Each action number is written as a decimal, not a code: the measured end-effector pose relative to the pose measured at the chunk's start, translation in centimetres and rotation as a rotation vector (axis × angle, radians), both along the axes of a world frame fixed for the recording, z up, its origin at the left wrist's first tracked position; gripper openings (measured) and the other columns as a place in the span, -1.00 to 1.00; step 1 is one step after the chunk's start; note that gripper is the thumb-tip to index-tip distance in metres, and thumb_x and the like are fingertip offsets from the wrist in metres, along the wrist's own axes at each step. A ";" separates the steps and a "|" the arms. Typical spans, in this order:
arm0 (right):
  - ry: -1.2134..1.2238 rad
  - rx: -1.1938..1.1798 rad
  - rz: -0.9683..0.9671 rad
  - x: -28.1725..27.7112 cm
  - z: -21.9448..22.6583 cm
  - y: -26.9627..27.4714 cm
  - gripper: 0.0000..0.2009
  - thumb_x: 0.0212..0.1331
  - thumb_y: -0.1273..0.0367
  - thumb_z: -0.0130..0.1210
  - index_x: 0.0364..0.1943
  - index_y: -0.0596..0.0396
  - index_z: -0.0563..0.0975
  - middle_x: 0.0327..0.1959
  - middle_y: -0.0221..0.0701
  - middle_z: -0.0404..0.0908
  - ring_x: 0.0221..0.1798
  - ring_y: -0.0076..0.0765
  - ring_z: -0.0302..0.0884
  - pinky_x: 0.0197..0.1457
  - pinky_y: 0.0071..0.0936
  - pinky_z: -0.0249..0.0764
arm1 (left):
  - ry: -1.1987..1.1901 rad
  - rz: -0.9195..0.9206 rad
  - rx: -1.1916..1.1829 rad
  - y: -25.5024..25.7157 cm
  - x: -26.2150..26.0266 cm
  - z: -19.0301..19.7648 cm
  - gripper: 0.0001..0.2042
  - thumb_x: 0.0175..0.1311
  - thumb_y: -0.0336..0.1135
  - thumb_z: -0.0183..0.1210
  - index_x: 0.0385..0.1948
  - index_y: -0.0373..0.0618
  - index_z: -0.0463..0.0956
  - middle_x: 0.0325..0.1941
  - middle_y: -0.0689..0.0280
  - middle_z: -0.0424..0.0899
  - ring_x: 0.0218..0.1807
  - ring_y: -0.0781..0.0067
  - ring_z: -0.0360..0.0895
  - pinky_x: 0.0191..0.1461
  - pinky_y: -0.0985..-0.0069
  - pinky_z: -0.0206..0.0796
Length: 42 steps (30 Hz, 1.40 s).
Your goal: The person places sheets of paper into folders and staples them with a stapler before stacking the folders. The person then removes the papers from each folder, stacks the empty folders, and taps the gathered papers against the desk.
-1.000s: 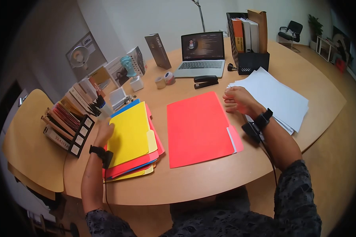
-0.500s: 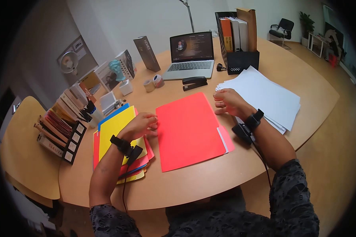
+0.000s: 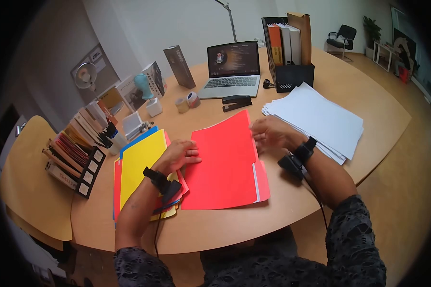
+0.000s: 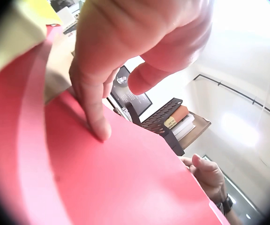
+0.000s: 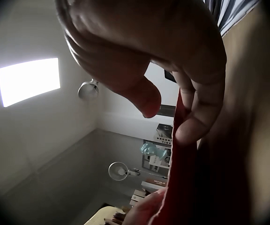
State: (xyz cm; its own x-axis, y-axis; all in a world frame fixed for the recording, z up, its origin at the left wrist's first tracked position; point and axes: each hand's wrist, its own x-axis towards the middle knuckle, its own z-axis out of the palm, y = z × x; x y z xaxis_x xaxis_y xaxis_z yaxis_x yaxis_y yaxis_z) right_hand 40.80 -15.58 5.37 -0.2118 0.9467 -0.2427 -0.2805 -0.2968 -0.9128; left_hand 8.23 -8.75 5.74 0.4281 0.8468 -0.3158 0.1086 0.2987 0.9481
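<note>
A red file folder (image 3: 222, 167) lies in front of the person, its right side raised off the table and its left side beside a pile of folders. My right hand (image 3: 273, 133) has its fingertips against the underside of the raised right edge; its thumb (image 5: 151, 101) stays apart from the folder in the right wrist view. Over the left edge, my left hand (image 3: 177, 155) touches the red surface with a fingertip (image 4: 102, 131), thumb held away. The pile, topped by a yellow folder (image 3: 141, 165), sits partly under the left forearm.
Loose white sheets (image 3: 321, 119) are stacked at the right. Behind the folder stand a stapler (image 3: 237, 102), tape rolls (image 3: 192, 99) and a laptop (image 3: 231, 83). A black file holder (image 3: 294, 76) with books is at the back right, and a book rack (image 3: 89, 173) at the left.
The left hand has come from the yellow folder to the red folder's left edge. The right hand has raised the red folder's right side, and the folder has shifted left towards the pile.
</note>
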 end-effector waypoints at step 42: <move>-0.040 0.077 -0.006 -0.9 0.3 -0.4 -0.70 0.48 0.29 -0.21 0.08 0.19 0.41 -0.14 -0.32 0.60 -0.16 -0.49 0.61 -0.03 -0.43 0.59 | -0.297 -0.005 0.190 11.6 -0.4 -5.2 -0.85 0.31 -0.57 -0.03 -0.16 -0.28 0.46 -0.17 0.19 0.60 -0.22 0.47 0.58 -0.06 0.50 0.48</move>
State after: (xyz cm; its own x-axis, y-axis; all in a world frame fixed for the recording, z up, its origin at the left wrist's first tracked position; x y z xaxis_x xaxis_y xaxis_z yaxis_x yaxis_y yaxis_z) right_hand 39.88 -15.95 5.65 -0.1976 0.9641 -0.1775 -0.2453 -0.2239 -0.9432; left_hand 7.85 2.89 0.53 0.4819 0.8761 -0.0142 -0.1792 0.1143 0.9772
